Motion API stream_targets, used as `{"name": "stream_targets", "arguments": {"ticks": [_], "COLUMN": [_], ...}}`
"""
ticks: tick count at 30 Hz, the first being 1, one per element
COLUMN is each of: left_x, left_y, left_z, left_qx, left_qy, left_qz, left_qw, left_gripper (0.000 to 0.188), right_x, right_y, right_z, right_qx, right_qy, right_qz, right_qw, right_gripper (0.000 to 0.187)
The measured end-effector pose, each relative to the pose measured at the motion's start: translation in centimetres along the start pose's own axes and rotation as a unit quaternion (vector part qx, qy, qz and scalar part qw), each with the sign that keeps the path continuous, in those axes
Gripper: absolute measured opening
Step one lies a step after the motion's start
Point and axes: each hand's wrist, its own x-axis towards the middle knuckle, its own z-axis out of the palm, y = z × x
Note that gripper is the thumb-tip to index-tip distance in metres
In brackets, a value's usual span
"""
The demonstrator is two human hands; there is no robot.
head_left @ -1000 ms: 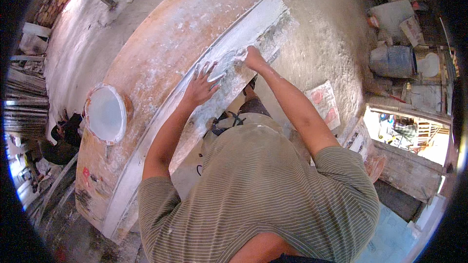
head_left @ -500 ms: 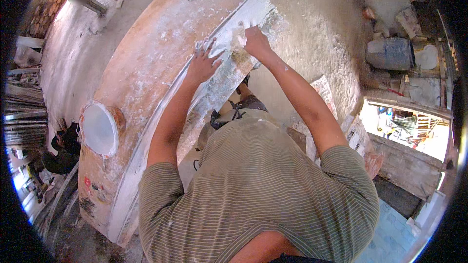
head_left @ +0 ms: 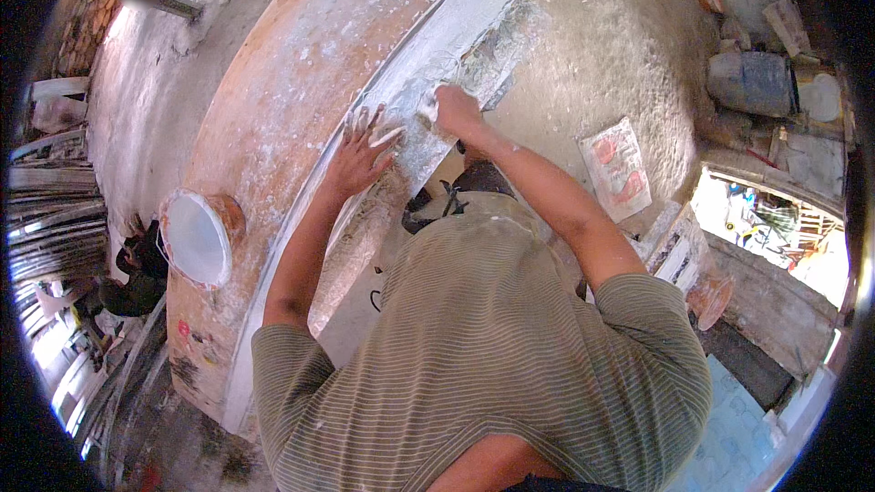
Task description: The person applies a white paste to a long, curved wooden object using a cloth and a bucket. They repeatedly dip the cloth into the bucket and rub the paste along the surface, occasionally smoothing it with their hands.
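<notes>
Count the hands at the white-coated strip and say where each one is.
2. The left hand, spread open, is on the strip; the right hand, curled, is farther right and higher in the picture. Neither is hidden.

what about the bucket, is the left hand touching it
No, the left hand is spread over the white strip, with the table showing between hand and bucket.

No lettering can be read. Red marks (head_left: 631, 186) on the sheet (head_left: 617, 169) right of the right hand (head_left: 458, 115) are too unclear.
</notes>
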Motion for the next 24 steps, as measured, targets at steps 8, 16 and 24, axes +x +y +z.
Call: {"name": "stream_targets", "arguments": {"ticks": [8,16,24], "left_x": [5.3,8.8,4.7], "left_y": [0.4,-0.3,0.2], "left_z": [0.9,1.9,2.0], "left_qx": [0.059,0.052,0.039], "left_qy": [0.06,0.13,0.09], "left_qz": [0.016,-0.017,-0.001], "left_qw": [0.996,0.99,0.995], "left_gripper": [0.042,0.046,0.046], "right_x": [5.6,0.6,-2.6], "right_y": [2.4,3.0,-2.2], "right_z": [-5.0,0.0,-0.5], "right_qx": [0.041,-0.013,-0.063], "right_qy": [0.077,-0.071,-0.072], "right_qz": [0.002,-0.01,-0.028], "right_qw": [0.996,0.997,0.995], "right_gripper": [0.049,0.048,0.023]}}
